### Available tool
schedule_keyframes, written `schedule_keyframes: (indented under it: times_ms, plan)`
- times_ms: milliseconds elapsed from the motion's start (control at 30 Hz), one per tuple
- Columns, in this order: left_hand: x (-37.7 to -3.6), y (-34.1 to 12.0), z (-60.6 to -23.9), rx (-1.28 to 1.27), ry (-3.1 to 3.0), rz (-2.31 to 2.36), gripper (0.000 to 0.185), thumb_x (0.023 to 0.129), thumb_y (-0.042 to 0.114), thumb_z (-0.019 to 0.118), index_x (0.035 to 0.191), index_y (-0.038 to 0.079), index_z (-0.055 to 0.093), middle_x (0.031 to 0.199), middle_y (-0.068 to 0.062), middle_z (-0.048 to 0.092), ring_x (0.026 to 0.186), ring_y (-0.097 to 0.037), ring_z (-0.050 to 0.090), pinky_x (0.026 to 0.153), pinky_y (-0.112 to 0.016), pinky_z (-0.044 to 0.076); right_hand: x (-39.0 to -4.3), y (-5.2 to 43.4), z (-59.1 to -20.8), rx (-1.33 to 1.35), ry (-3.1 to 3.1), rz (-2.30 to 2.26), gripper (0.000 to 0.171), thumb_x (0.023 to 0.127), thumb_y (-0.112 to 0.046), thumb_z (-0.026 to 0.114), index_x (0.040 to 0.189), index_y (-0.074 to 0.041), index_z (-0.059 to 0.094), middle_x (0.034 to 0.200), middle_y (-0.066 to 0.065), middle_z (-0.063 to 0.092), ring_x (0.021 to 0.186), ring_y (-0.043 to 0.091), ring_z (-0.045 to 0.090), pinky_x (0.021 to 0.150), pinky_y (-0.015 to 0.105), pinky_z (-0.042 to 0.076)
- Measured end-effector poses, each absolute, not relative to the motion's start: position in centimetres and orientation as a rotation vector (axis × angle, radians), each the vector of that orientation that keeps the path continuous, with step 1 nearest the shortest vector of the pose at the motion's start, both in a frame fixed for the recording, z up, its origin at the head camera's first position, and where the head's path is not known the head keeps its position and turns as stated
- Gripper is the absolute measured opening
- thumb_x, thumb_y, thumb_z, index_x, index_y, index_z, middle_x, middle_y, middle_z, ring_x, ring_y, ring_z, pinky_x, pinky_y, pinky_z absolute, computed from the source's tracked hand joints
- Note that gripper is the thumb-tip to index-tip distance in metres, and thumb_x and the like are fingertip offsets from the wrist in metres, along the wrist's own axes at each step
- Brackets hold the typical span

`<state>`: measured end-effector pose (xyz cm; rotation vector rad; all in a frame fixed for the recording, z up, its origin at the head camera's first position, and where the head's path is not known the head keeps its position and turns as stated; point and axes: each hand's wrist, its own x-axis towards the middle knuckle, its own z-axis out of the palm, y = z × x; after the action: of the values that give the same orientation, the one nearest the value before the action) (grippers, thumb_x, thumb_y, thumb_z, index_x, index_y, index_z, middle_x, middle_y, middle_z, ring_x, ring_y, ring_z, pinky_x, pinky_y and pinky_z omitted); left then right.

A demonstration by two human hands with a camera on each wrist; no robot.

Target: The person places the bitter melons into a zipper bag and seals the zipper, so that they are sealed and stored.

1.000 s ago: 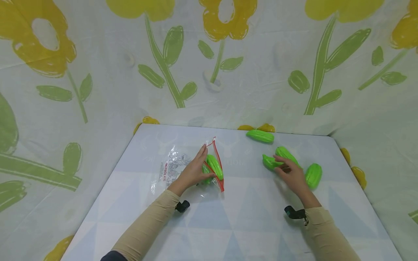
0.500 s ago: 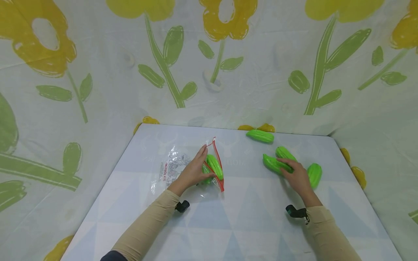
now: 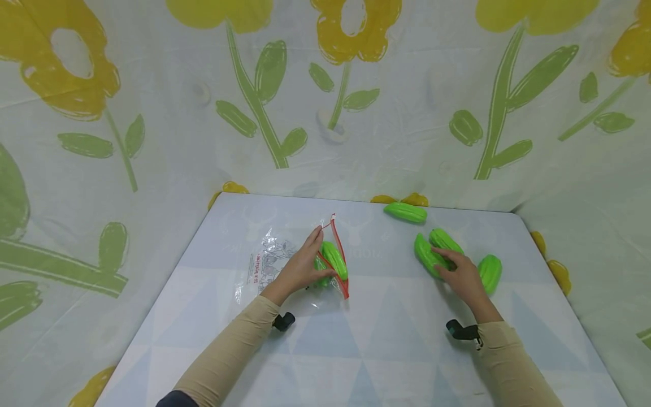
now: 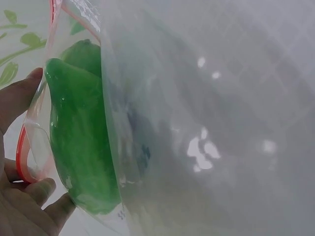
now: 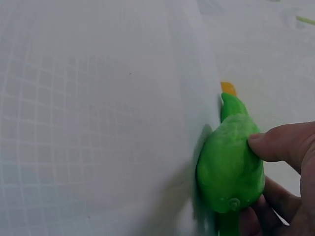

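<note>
In the head view my left hand (image 3: 301, 268) holds the red-edged mouth of a clear zip bag (image 3: 265, 254), thumb at its lower edge and fingers along the upper side. Two green gourds (image 4: 81, 132) show inside through the plastic in the left wrist view, one overlapping the other. My right hand (image 3: 465, 278) grips another bright green, ridged gourd (image 3: 425, 254) on the right side of the table. From the right wrist view, the thumb (image 5: 275, 142) presses on its upper side with the other fingers curled beneath.
Behind the held piece lies a green gourd (image 3: 446, 239), and a second gourd (image 3: 490, 273) is right beside my right hand. A third gourd (image 3: 405, 212) sits at the table's back edge. A flower-printed cloth (image 3: 396, 124) hangs around the pale table (image 3: 330, 367).
My right hand has settled round the gourd, which has swung to a steeper angle, its far end shifting slightly right and up. The left hand and the bag stay still.
</note>
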<state>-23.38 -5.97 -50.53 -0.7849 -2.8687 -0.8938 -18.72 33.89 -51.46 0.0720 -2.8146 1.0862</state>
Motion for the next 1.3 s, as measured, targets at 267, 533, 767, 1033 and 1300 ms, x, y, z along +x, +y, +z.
schedule_keyframes:
  times_ms: [267, 533, 767, 1033, 1300]
  plan:
    - [-23.5, -6.0, -50.7, -0.789, -2.871, -0.891, 0.106, 0.072, 0.05, 0.074, 0.148, 0.003, 0.016, 0.157, -0.003, 0.006, 0.138, -0.023, 0.024, 0.103, -0.04, 0.039, -18.6, 33.8, -51.4, -0.002, -2.878, 1.075, 0.055, 0.089, -0.038, 0.061, 0.136, -0.014, 0.048, 0.136, 0.02, 0.046, 0.116, 0.039, 0.047, 0.087, 0.055, 0.043]
    - [-23.4, -6.0, -50.7, -0.799, -2.866, -0.885, 0.106, 0.073, 0.051, 0.073, 0.148, 0.003, 0.016, 0.157, -0.003, 0.005, 0.138, -0.024, 0.024, 0.103, -0.041, 0.038, -18.5, 33.5, -51.4, -0.038, -2.923, 1.083, 0.063, 0.086, -0.046, 0.061, 0.138, -0.014, 0.045, 0.131, 0.02, 0.049, 0.106, 0.036, 0.052, 0.074, 0.044, 0.05]
    - [-23.4, -6.0, -50.7, -0.793, -2.868, -0.888, 0.107, 0.072, 0.051, 0.073, 0.149, 0.005, 0.015, 0.157, -0.001, 0.005, 0.139, -0.022, 0.023, 0.104, -0.04, 0.037, -18.4, 33.2, -51.7, -0.038, -2.976, 1.148, 0.069, 0.084, -0.052, 0.061, 0.142, -0.02, 0.04, 0.133, 0.019, 0.047, 0.108, 0.037, 0.052, 0.073, 0.04, 0.052]
    - [-23.4, -5.9, -50.8, -0.798, -2.861, -0.881, 0.107, 0.072, 0.051, 0.073, 0.148, 0.005, 0.015, 0.157, -0.002, 0.005, 0.139, -0.022, 0.022, 0.104, -0.039, 0.036, -18.3, 32.4, -51.8, 0.037, -2.963, 1.201, 0.067, 0.081, -0.051, 0.065, 0.138, -0.022, 0.045, 0.133, 0.011, 0.05, 0.103, 0.032, 0.056, 0.071, 0.037, 0.051]
    - [-23.4, -5.9, -50.6, -0.791, -2.863, -0.876, 0.107, 0.071, 0.05, 0.075, 0.149, 0.006, 0.015, 0.157, -0.003, 0.007, 0.139, -0.021, 0.022, 0.104, -0.039, 0.036, -18.3, 31.3, -51.9, 0.159, -2.969, 1.211, 0.065, 0.082, -0.048, 0.065, 0.139, -0.023, 0.044, 0.134, 0.008, 0.05, 0.098, 0.027, 0.057, 0.072, 0.035, 0.05]
